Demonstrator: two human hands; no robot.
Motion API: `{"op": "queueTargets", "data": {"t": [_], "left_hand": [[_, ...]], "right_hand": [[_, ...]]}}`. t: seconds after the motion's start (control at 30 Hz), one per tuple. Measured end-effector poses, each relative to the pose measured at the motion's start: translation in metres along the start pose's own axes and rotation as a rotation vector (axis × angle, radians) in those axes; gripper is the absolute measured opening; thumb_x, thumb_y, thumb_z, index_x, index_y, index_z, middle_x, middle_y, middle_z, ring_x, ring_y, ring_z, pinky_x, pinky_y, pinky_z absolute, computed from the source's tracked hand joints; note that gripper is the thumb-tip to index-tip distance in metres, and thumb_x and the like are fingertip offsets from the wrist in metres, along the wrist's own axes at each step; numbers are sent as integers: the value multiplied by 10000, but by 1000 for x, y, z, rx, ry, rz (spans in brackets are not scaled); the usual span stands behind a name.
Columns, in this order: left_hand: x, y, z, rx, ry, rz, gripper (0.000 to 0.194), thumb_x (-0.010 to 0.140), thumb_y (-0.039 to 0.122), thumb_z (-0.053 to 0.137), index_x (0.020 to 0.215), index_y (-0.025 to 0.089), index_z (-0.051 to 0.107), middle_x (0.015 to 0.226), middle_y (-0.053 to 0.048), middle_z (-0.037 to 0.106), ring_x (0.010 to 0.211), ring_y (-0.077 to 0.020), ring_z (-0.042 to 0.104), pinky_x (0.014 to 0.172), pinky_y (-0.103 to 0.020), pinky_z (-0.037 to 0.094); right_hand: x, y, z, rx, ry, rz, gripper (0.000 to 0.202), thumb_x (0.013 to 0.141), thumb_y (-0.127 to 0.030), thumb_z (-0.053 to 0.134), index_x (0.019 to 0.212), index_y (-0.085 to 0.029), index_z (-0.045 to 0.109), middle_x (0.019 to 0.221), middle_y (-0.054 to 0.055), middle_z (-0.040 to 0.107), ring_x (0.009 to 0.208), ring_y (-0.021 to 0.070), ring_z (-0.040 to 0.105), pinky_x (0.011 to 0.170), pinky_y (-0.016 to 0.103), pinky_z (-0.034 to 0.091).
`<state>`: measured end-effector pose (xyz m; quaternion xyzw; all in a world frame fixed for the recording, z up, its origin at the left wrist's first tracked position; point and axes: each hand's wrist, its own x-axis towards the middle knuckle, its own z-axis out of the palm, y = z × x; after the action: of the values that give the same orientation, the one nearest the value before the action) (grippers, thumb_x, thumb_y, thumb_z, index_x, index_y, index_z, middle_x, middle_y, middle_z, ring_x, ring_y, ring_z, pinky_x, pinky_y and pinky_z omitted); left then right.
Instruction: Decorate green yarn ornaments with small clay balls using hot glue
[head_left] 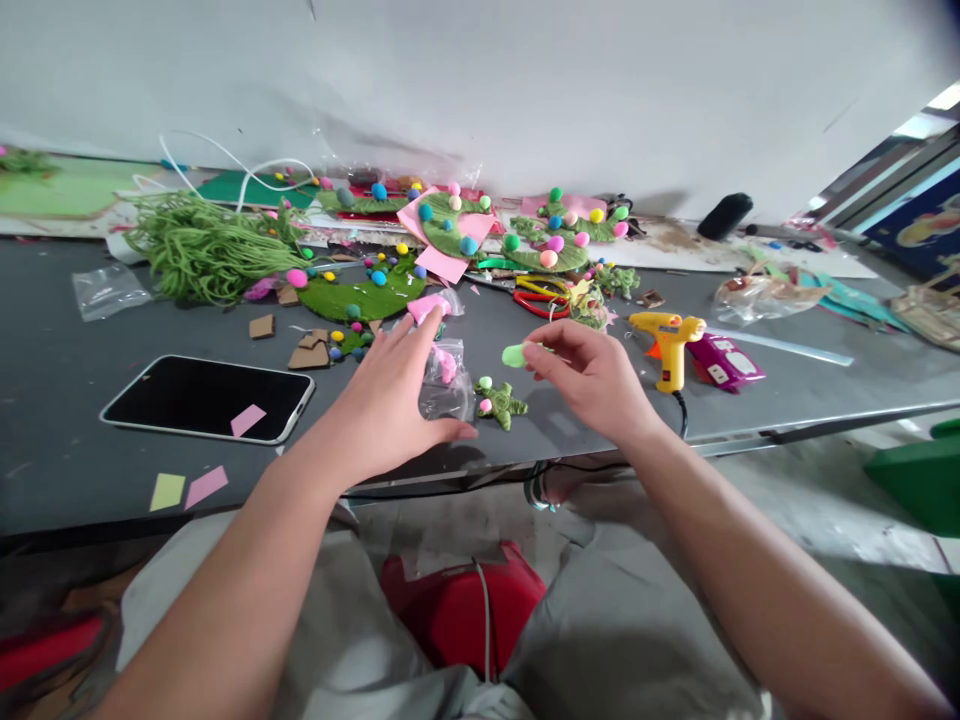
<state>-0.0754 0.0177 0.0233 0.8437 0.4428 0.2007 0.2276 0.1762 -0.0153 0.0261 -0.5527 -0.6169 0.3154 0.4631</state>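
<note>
My right hand (pixel 589 372) pinches a small light-green cut piece (pixel 514 355) between thumb and fingertips, just above the table. My left hand (pixel 394 395) is spread, with thumb and fingers apart, over a clear plastic bag (pixel 450 385) that has small pink bits (pixel 447 366) in it. Whether its fingertips touch the bag or the pink piece (pixel 427 307) beyond them, I cannot tell. Between my hands lies a small green yarn-wrapped star shape (pixel 502 406) with a pink and a pale-green pompom on it.
A yellow glue gun (pixel 670 350) rests beside a purple packet (pixel 726 362) on the right. A phone (pixel 210 398) lies at left, near green yarn (pixel 214 245). Behind are green leaf shapes with pompoms (pixel 367 295) and red-handled scissors (pixel 541 300).
</note>
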Motion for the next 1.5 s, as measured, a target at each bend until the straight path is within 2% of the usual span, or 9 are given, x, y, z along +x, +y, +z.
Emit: {"op": "queueTargets", "data": {"t": [0.07, 0.17, 0.33, 0.67, 0.83, 1.0, 1.17, 1.37, 1.5], "left_hand": [[-1, 4, -3, -213, 11, -38, 1067, 818, 530, 845, 1677, 299, 255, 1746, -129, 315, 1594, -402, 328, 1287, -628, 324], [-4, 12, -2, -597, 46, -45, 822, 897, 428, 803, 1597, 257, 408, 1618, -134, 529, 1454, -325, 556, 1236, -504, 455], [-2, 26, 15, -988, 43, -124, 714, 838, 308, 879, 1464, 224, 547, 1304, -104, 764, 1117, -247, 770, 956, -335, 650], [0, 36, 30, -979, 112, -173, 679, 731, 182, 935, 1342, 222, 640, 1041, -30, 833, 888, -181, 798, 803, -227, 640], [0, 36, 28, -789, 115, -173, 593, 789, 252, 901, 1333, 224, 666, 940, -11, 832, 852, -187, 785, 803, -259, 626], [0, 38, 28, -706, 102, -176, 487, 823, 281, 875, 1275, 226, 705, 899, 3, 828, 876, -183, 779, 865, -272, 617], [2, 39, 35, -931, 34, -239, 652, 760, 283, 931, 1346, 233, 650, 1103, -26, 816, 1010, -195, 785, 917, -272, 629], [3, 43, 37, -1210, -33, -302, 829, 724, 244, 963, 1435, 215, 537, 1182, -58, 808, 1110, -212, 770, 939, -280, 638], [3, 45, 35, -1185, 0, -321, 771, 729, 276, 959, 1399, 222, 581, 1088, -32, 827, 1045, -204, 786, 855, -248, 646]], "right_hand": [[-2, -1, 3, 45, -53, -6, 294, 883, -446, 809, 946, -168, 737, 882, 33, 724, 751, 136, 635, 675, 268, 524], [-4, -2, 7, 123, -102, -52, 245, 896, -408, 807, 962, -181, 742, 994, 50, 735, 870, 152, 662, 736, 267, 546], [-7, -1, 12, 182, -95, -133, 222, 865, -370, 850, 936, -198, 729, 1082, 56, 709, 1004, 176, 675, 805, 276, 546], [-14, 1, 15, 108, -103, -160, 254, 891, -324, 830, 1113, -225, 759, 1053, 26, 743, 911, 143, 701, 786, 270, 573], [-14, -2, 11, -10, -141, -206, 125, 931, -319, 784, 924, -195, 777, 923, 21, 734, 815, 129, 660, 718, 256, 528], [-10, 0, 8, -112, -13, -232, 192, 955, -356, 756, 873, -184, 738, 816, 1, 698, 734, 116, 601, 666, 255, 487], [-4, 4, -4, -120, 138, -242, 201, 921, -404, 794, 860, -213, 777, 859, 11, 743, 788, 146, 636, 694, 289, 516], [-8, 5, -3, -37, -48, -266, 215, 899, -346, 820, 1102, -276, 836, 1148, 54, 725, 1082, 198, 686, 841, 323, 581], [-10, 9, 6, -60, -148, -248, 298, 897, -283, 803, 1191, -234, 795, 1129, 60, 739, 1026, 190, 707, 840, 316, 585]]}}
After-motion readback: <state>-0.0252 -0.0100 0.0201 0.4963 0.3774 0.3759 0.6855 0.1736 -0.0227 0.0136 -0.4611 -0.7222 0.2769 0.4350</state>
